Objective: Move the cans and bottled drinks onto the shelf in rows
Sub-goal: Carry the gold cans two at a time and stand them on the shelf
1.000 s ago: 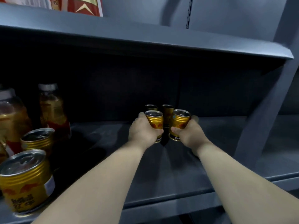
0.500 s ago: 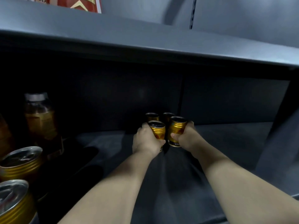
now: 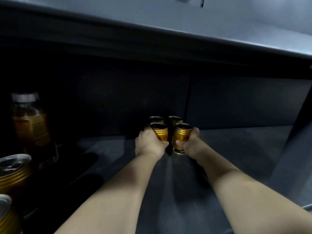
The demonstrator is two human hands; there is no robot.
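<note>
Far back on the grey shelf [image 3: 236,149] we see four small golden cans that stand close together in two short rows, near the dark back panel [image 3: 109,102]. The left hand [image 3: 149,145] grips the front left can [image 3: 160,133]. Its fingers go round the far side and the thumb lies across the lower front, so the hand is closed around the can. The right hand [image 3: 192,144] grips the front right can [image 3: 182,136] in the same way, with the thumb on the lower front, near a black band with white letters, and the fingers curled behind.

Both of these cans are upright and side by side, with a narrow dark gap between them. We cannot tell if their bottoms touch the shelf or are a little above it. Directly behind them stand the rear left can [image 3: 156,119] and the rear right can [image 3: 175,119]. We see only their tops, and we cannot say if they touch the front ones or are just beside them.

Both forearms reach in from the lower edge of the view, under the upper shelf board [image 3: 152,36], which crosses the top of the picture.

On the left side, well apart from the four cans, a bottle [image 3: 30,125] with a pale cap and amber drink stands in the shadow. Nearer to us are two more golden cans with silver lids: the near can [image 3: 14,171], and the corner can [image 3: 5,217], which the edge of the view cuts off.
</note>
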